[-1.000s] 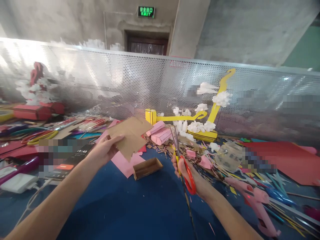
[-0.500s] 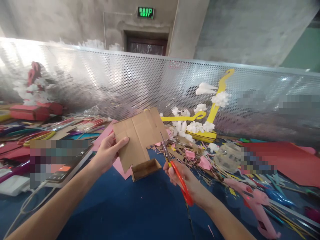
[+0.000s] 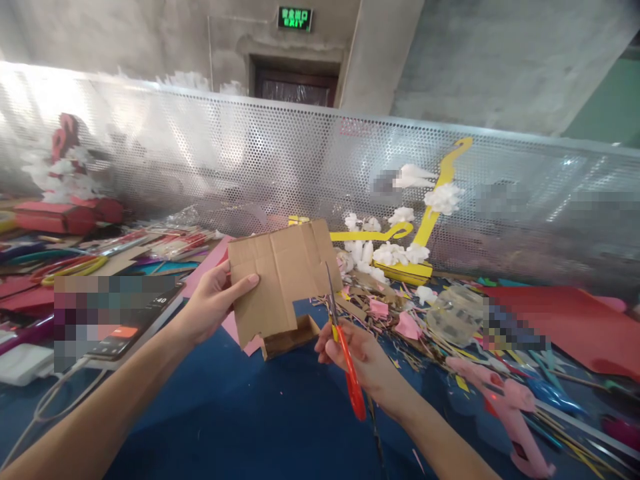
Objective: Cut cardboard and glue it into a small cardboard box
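Above the blue table top [image 3: 280, 413], the left hand [image 3: 213, 303] pinches the left edge of a flat, creased piece of brown corrugated cardboard [image 3: 280, 273], thumb on the near face and fingers behind it. The sheet stands nearly upright, facing the camera, its long side running left to right and its notched lower edge hanging just over a small open brown cardboard box [image 3: 290, 337] on the table. To its right, the right hand [image 3: 357, 353] is closed around the red handles of a pair of scissors [image 3: 343, 347]. The scissors' long axis runs from the handles, low and near the wrist, up and slightly left, so the metal blades point away from the person at the cardboard's right edge, where their tips meet it; whether the blades are parted is hard to tell.

The table is littered with pink and brown paper scraps [image 3: 395, 313], a roll of clear tape [image 3: 457, 313], a pink glue gun [image 3: 505, 407], a large red sheet [image 3: 565, 327], and a yellow paper model with white cotton tufts [image 3: 410, 240]. A perforated metal screen [image 3: 250, 160] stands along the far edge, with bare concrete walls, a dark doorway [image 3: 295, 87] and a green exit sign [image 3: 295, 18] beyond.

Several patches are pixelated, covering part of a tablet [image 3: 120, 313] at left. The cardboard hides the left fingers and the box's far side.
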Motion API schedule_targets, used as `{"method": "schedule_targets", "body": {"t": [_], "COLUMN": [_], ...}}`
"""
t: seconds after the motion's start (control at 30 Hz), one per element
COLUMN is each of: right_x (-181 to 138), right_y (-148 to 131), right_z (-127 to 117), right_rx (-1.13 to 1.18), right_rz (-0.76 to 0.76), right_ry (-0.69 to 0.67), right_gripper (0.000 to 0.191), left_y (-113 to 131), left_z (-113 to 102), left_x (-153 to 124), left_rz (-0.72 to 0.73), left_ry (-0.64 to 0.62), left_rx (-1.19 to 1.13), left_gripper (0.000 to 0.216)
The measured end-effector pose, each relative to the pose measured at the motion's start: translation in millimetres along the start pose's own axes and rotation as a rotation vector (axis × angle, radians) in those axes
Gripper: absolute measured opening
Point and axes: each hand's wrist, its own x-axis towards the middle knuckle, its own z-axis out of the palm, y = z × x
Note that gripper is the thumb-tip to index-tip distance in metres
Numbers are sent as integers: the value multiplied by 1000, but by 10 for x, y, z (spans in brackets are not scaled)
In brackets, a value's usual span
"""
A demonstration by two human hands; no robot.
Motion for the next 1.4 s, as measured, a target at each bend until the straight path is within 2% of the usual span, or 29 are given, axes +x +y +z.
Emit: {"method": "schedule_targets", "body": {"t": [0.43,0.97,1.17,1.4], "right_x": [-14,27,-34,-19], "right_y": [67,115,52,144], "right_z": [1,12,-1,37], "right_rx": [65,88,90,228], "right_rz": [37,19,45,35], "right_ry": [-61,2,-31,7], "right_gripper": [56,57,45,41], "left_y": [23,61,42,57], "left_z": [-24,0,-26,-44], "left_x": [-2,-12,-10,11], "left_rz": [4,1,-2,6], "left_ry": [14,40,-10,35], "left_rx": [24,78,66,73], "left_gripper": [48,47,47,45]}}
